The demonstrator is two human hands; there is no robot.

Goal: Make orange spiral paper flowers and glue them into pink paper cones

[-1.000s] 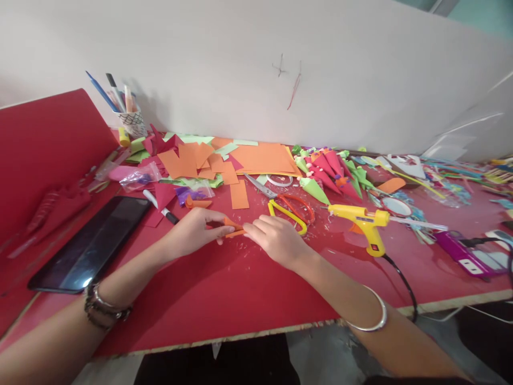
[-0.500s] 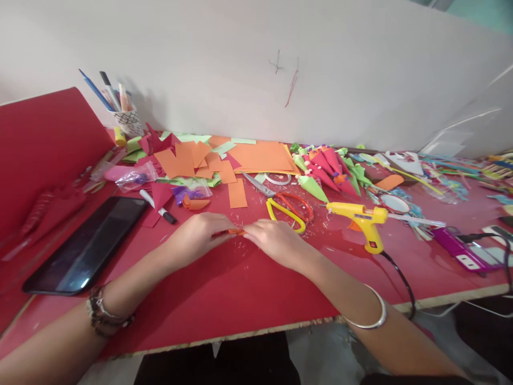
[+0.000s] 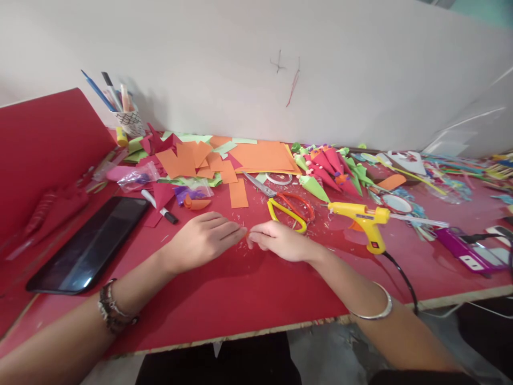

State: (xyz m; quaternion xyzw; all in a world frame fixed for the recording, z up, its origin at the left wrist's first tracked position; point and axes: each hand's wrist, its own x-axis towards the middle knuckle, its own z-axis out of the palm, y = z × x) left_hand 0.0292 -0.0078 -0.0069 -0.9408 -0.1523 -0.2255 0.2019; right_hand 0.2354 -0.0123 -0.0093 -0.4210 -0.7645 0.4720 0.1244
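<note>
My left hand (image 3: 206, 240) and my right hand (image 3: 280, 240) meet fingertip to fingertip low over the red table. Their fingers are closed around a small piece of orange paper (image 3: 246, 234), of which only a sliver shows. Just beyond my right hand lie scissors (image 3: 286, 214) with one yellow and one red handle loop. Orange paper rectangles (image 3: 238, 193) are spread behind my hands. An orange curled paper piece (image 3: 196, 203) rests beyond my left hand, near a marker (image 3: 160, 207).
A yellow glue gun (image 3: 366, 219) lies right, its cord over the table edge. Pink and green paper cones (image 3: 324, 171) are heaped behind it. A purple power strip (image 3: 465, 251) sits far right. Left are a black phone (image 3: 88, 243) and a pen cup (image 3: 129, 123).
The orange paper showed more between my fingers before; now my fingers hide nearly all of it. My left hand has turned over it, and my right fingers have shifted slightly.
</note>
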